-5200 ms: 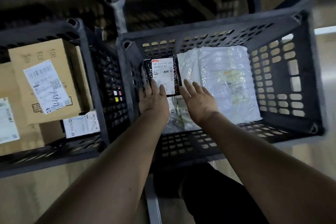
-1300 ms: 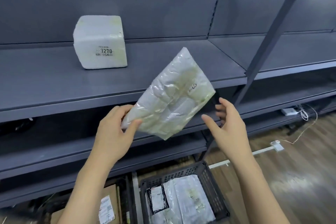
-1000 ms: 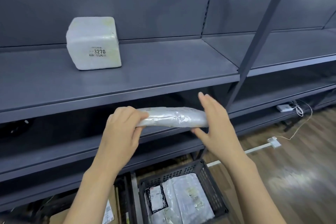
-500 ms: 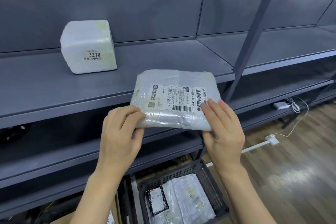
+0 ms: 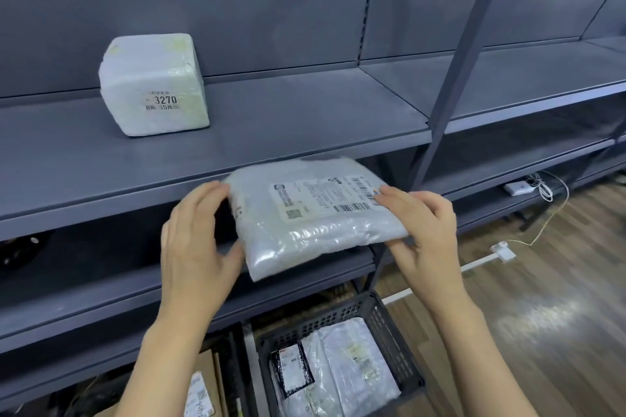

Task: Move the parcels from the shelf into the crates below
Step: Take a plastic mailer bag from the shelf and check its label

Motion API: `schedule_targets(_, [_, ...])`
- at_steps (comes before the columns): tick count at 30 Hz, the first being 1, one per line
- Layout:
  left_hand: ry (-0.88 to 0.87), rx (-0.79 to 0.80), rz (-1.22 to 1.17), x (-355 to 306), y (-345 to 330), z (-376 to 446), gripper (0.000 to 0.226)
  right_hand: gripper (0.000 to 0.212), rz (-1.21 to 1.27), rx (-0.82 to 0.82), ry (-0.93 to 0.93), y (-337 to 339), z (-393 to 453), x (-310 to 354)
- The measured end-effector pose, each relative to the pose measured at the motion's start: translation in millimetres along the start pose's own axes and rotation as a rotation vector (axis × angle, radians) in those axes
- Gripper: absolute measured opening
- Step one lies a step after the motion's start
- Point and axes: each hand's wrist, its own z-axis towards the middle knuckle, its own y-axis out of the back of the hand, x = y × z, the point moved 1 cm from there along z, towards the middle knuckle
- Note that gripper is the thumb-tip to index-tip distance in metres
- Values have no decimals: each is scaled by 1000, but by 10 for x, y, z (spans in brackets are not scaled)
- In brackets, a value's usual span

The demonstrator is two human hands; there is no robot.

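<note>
Plastic-wrapped and flat, the parcel (image 5: 315, 217) is in mid-air in front of the shelf (image 5: 271, 132), label up. The right hand (image 5: 423, 227) pinches its right edge; the left hand (image 5: 196, 240) is spread beside its left edge, touching at most lightly. Carrying is the step in hand; next it must go down into the black crate (image 5: 389, 325) below, onto the parcels there. On the shelf, a white block parcel (image 5: 152, 85) reads "3270"; the held label's print is too small to read.
</note>
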Motion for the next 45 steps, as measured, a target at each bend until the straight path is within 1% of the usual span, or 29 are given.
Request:
schedule_targets(2, [5,79,16,74,9,46,82,40,91,142,-36,42,25,-42])
schedule_targets(3, [-18,147,29,109,11,83,81,41,127,186,-54,57,34,-55])
schedule_targets(6, [-84,389,-10,179,28,222,77,39,193,231,-107,103,54,-65])
schedule_targets(7, [-71,433,-41,177,50,276,74,39,205,236,-118,117,56,-65])
schedule_targets(10, [-4,490,-101,126,108,385,57,38,237,296,-203,141,69,-63])
schedule_targets(13, [-29,473,-51,47,136,375,46,48,169,442,-331,135,68,-75])
schedule_targets(16, [-94,411,47,-30,100,301,42,61,73,574,-378,227,106,-48])
schedule_targets(19, [-145,336,218,-85,-46,191,42,71,116,699,-451,353,158,21])
schedule_targets(22, [-168,293,271,-194,-187,93,41,84,168,804,-548,393,141,73])
schedule_targets(24, [-189,274,279,-257,-244,43,40,87,186,855,-599,369,90,96])
schedule_targets(27, [-231,236,238,-306,-284,-16,44,90,147,835,-637,302,37,108])
schedule_targets(30, [-273,167,167,-351,-317,-86,58,92,208,861,-681,254,23,86])
schedule_targets(33, [-291,88,117,-401,-305,-157,62,77,341,923,-710,258,4,55])
schedule_targets(34, [-286,68,103,-411,-292,-180,62,81,384,947,-709,258,-6,57])
schedule_targets(36, [-275,39,76,-420,-266,-220,62,96,471,974,-720,238,-32,64])
schedule_targets(37, [-269,30,68,-424,-254,-235,63,98,528,953,-727,230,-42,75])
schedule_targets(39, [-244,22,38,-431,-246,-258,66,101,594,848,-732,219,-59,81])
schedule_targets(42, [-202,37,-22,-409,-257,-269,68,108,584,723,-697,222,-77,90])
schedule_targets(45, [-67,75,-84,-414,-241,-289,67,112,534,657,-628,216,-105,135])
